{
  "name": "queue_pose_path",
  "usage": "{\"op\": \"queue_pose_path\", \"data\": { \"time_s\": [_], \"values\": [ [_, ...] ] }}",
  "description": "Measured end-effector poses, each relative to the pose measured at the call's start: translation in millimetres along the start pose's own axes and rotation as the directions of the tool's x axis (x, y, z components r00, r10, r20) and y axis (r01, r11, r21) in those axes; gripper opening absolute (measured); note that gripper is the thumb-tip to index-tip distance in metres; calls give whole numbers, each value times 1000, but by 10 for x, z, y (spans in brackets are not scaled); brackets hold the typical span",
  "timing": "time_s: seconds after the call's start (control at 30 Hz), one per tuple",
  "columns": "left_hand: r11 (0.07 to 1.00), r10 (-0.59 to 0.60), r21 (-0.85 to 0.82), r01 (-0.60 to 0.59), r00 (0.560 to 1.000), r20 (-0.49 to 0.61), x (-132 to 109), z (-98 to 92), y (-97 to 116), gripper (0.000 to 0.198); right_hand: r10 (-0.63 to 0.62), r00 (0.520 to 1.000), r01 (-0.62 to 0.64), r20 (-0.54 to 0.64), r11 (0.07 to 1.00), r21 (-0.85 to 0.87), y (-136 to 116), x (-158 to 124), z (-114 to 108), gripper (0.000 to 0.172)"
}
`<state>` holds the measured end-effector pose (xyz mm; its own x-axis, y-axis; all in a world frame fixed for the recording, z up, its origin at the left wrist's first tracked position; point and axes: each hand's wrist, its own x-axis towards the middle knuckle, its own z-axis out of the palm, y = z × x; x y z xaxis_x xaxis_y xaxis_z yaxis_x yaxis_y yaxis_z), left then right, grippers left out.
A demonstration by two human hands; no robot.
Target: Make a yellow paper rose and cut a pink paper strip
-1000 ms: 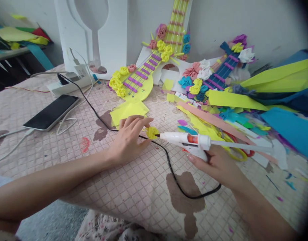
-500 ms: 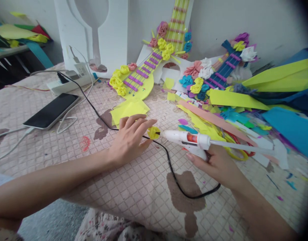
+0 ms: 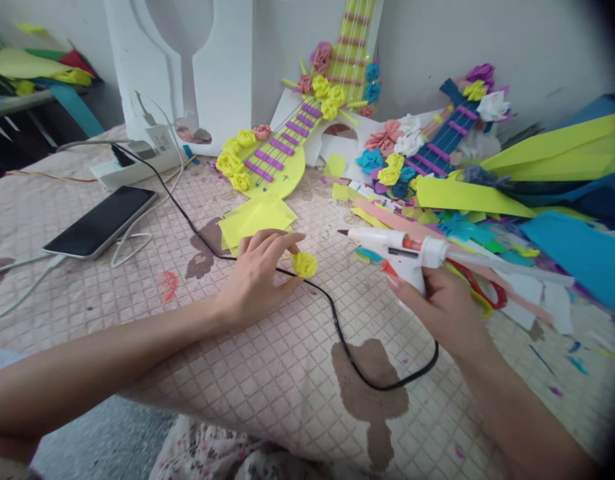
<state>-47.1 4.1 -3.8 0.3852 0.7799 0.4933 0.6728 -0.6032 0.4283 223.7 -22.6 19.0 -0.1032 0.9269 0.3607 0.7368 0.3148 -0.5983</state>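
Note:
Between the fingertips of my left hand (image 3: 260, 277) is a small crumpled yellow paper flower (image 3: 305, 264), held low over the table. My right hand (image 3: 442, 303) is wrapped round the grip of a white hot glue gun (image 3: 397, 247). Its dark nozzle points left, a short way up and right of the flower, not touching it. A glue stick (image 3: 507, 267) juts out of the back of the gun. Just beyond my left hand lie yellow paper squares (image 3: 257, 219). The gun's black cord (image 3: 337, 327) runs under my left hand.
A phone (image 3: 100, 221) lies at the left beside a power strip (image 3: 137, 167). Paper guitars with flowers, including a yellow one (image 3: 282, 157) and a blue one (image 3: 445, 143), lean at the back. Paper strips (image 3: 477, 197) and red-handled scissors (image 3: 495, 290) crowd the right.
My right hand has drawn the glue gun back to the right and slightly up, so its nozzle has left the yellow flower. My left hand stays almost in place with the flower.

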Motion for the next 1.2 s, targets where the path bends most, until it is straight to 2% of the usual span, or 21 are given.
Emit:
{"op": "queue_pose_path", "data": {
  "time_s": [0.13, 0.33, 0.47, 0.63, 0.87, 0.97, 1.2],
  "values": [
    [997, -44, -63, 44, 999, 8, -6, 24, -2, 52, 46, 997, -46, -65, 999, 9, 98, 54, 87, 25],
    [993, -37, -107, 41, 998, 41, -18, 14, 42, 52, 14, 997, -15, -75, 1000, -23, 155, 221, 263, 18],
    [990, -27, -133, 34, 998, 60, -34, 15, 52, 53, -55, 991, 50, -122, 998, -41, 195, 349, 400, 24],
    [987, 0, -158, 8, 999, 49, -44, 35, 61, 55, -121, 991, 111, -48, 979, -173, 318, 394, 522, 22],
    [983, 9, -186, 2, 998, 59, -37, 38, 86, 53, -122, 991, 113, -60, 984, -141, 340, 361, 484, 28],
    [980, 7, -198, 5, 998, 61, -40, 33, 77, 54, -132, 986, 122, -102, 987, -100, 336, 325, 425, 31],
    [971, 24, -237, -6, 997, 73, -63, 25, 68, 55, -88, 954, 92, -286, 996, -1, 206, 127, 269, 14]
  ]
}}
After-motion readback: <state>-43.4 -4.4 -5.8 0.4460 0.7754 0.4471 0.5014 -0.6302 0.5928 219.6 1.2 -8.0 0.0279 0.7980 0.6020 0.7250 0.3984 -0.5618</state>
